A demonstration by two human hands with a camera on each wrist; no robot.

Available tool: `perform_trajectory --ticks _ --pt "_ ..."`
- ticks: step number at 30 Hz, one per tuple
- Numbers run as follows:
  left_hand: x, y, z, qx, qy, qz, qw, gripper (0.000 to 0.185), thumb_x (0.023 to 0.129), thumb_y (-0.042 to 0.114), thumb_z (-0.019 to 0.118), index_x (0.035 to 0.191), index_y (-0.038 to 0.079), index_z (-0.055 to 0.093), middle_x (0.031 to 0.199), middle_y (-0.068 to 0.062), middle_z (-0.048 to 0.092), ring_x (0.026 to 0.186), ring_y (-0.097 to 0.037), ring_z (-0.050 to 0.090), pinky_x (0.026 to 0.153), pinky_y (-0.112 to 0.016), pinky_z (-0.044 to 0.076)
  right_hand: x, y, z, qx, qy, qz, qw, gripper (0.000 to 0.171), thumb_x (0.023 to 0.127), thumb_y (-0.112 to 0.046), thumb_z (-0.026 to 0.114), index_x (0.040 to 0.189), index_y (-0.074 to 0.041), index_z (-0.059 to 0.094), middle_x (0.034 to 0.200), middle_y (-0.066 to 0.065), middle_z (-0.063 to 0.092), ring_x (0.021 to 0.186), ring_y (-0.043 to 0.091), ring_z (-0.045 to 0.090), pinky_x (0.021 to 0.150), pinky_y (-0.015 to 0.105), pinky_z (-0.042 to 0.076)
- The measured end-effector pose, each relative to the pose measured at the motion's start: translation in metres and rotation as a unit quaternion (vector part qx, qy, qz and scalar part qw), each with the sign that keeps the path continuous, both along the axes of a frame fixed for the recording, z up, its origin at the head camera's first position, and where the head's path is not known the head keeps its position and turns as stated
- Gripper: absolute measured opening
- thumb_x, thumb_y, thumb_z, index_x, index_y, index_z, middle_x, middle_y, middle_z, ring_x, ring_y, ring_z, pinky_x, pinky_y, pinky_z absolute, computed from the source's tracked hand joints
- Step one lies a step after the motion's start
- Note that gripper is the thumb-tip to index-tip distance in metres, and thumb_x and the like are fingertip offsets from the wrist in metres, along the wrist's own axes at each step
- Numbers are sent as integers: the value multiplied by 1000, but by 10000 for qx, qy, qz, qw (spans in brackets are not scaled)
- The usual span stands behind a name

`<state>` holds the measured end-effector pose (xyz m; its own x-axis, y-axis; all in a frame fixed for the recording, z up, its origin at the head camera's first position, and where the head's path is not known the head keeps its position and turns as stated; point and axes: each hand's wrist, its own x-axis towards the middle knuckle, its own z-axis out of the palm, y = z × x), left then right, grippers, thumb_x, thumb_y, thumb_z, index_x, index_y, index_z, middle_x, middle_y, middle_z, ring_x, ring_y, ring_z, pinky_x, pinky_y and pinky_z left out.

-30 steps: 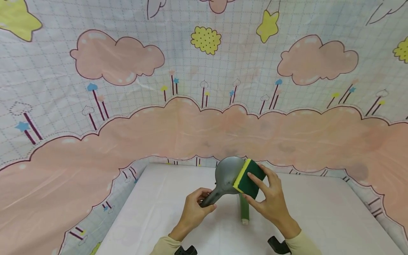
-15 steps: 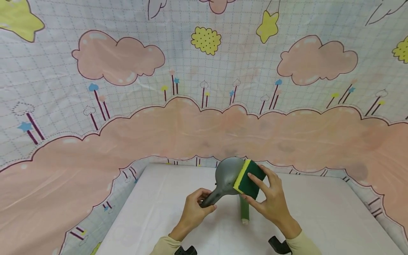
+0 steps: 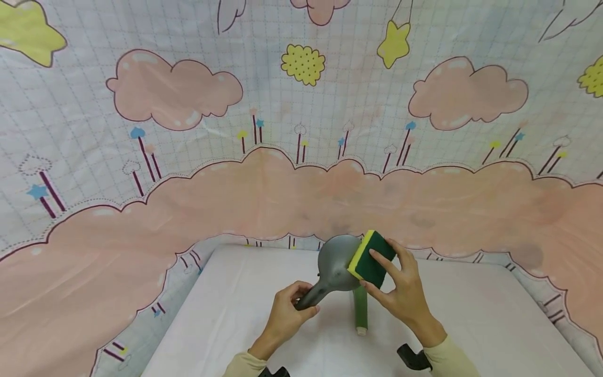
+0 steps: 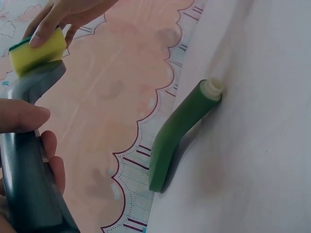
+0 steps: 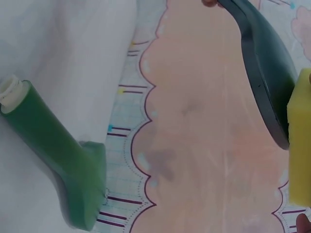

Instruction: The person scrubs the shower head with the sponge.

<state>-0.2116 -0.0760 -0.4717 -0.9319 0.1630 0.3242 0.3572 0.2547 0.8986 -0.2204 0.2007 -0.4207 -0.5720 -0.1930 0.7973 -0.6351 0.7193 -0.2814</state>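
Note:
My left hand [image 3: 288, 313] grips the handle of a grey handheld shower head [image 3: 335, 262], raised over the table with its smooth rounded back facing up. Between thumb and fingers, my right hand [image 3: 407, 288] holds a yellow and dark green sponge [image 3: 377, 259]. The sponge's yellow side lies against the right edge of the shower head, as the right wrist view also shows with the yellow sponge [image 5: 300, 141]. Below lies a bent green piece [image 4: 180, 128] with a pale threaded end; its wider far end shows in the right wrist view. The shower head partly hides it in the head view.
A white-covered table [image 3: 245, 283] spreads under both hands. Behind it and at its sides hangs a cloth [image 3: 226, 199] printed with clouds and stars. Black straps or mounts [image 3: 413, 357] sit at both wrists.
The sponge and my right hand have shifted slightly up and right along the shower head's edge. My left hand keeps its grip almost unmoved. The head view has tilted a little.

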Motion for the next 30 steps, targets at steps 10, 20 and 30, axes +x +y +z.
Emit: perform_trajectory --ticks 10,20,30 --pt "-1 1 1 -29 -83 -140 9999 35 74 9 83 104 13 66 88 -5 74 75 -6 64 73 -22 48 7 -8 -5 276 90 -91 9995 68 87 -71 51 132 -21 63 146 22 44 131 39 40 96 66 40" --pt "1 -1 -2 -97 -243 -304 9992 32 77 12 81 104 10 64 83 -4 73 70 -6 61 70 -21 45 9 -10 -9 303 183 -97 9993 68 88 -71 50 130 -19 64 144 24 45 128 41 42 94 63 42" --pt "3 -2 -2 111 -595 -739 9954 36 80 9 79 111 10 60 87 -12 72 67 -6 65 57 -23 53 5 -6 -4 57 236 -31 9997 66 88 -68 54 130 -17 64 143 25 46 129 43 41 93 68 38"
